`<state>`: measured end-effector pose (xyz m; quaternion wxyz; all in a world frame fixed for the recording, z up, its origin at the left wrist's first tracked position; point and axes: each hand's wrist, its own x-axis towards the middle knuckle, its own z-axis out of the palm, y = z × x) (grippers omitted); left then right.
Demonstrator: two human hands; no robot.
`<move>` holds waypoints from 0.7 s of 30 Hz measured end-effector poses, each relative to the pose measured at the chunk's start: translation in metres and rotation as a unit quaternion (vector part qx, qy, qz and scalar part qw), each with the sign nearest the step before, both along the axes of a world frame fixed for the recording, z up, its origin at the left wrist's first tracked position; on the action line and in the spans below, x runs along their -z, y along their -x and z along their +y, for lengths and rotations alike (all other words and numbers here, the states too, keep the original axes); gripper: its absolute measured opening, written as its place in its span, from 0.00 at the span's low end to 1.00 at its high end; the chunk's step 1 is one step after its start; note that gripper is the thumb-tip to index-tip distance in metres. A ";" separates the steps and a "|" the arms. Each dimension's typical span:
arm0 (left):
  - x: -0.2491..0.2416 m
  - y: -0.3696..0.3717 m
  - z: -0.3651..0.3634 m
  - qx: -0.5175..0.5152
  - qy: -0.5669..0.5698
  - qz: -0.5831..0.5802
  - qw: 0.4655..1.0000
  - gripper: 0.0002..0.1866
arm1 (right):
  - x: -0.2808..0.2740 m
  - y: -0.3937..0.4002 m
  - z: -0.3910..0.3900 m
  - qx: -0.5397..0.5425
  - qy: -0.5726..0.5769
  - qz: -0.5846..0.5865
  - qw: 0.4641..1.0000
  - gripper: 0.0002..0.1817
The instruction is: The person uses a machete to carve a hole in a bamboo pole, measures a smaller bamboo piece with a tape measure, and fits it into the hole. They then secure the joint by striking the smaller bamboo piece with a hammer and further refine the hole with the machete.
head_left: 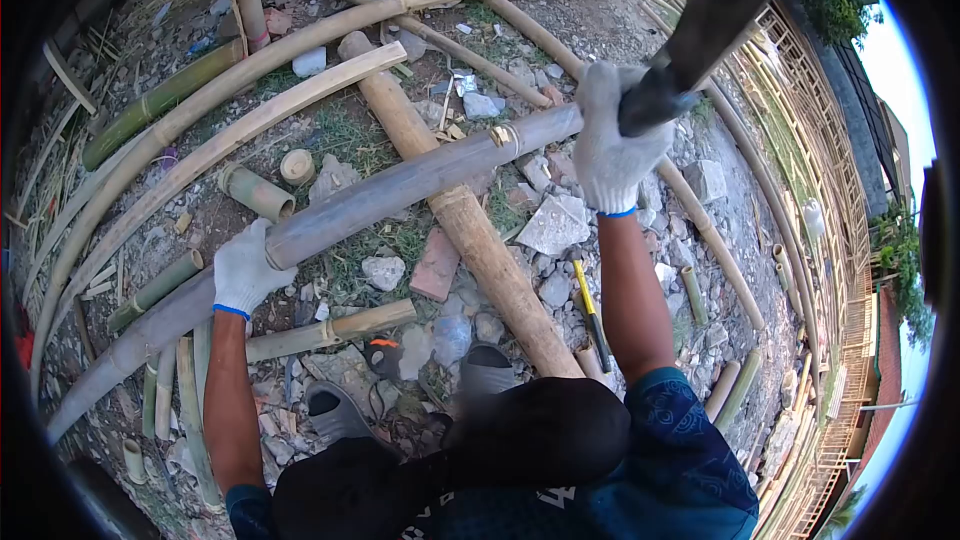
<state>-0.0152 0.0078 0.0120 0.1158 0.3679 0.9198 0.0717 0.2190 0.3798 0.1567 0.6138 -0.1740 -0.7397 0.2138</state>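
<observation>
My left hand [247,268], in a white knit glove with a blue cuff, is closed around a long grey bamboo pole [400,180]. The pole slants up to the right and lies across a thick tan pole [480,235]. A pale chipped spot shows at a joint on its upper side. My right hand [615,145], gloved the same way, grips the black handle of a machete [725,10]. Its dark blade points up and to the right, above the grey pole, and runs out of view at the top. The pole's right end is hidden behind my right hand.
A hammer with a yellow and black handle [590,310] lies among broken stones to the right. Short bamboo pieces [257,192] and a brick [435,264] are scattered around. A long curved bamboo pole [400,8] arcs across the back. My sandals [338,410] stand on rubble.
</observation>
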 end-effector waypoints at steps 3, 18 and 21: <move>0.006 -0.004 -0.003 0.009 0.000 0.003 1.000 0.42 | 0.177 -0.078 -0.002 0.081 0.158 -0.474 0.863 0.09; 0.005 -0.003 0.000 0.009 -0.023 0.015 1.000 0.44 | -0.088 -0.005 -0.005 0.006 -0.041 -0.085 0.996 0.15; 0.005 -0.002 0.000 0.006 -0.018 0.006 1.000 0.44 | -0.024 -0.004 0.007 -0.032 -0.056 0.026 0.998 0.08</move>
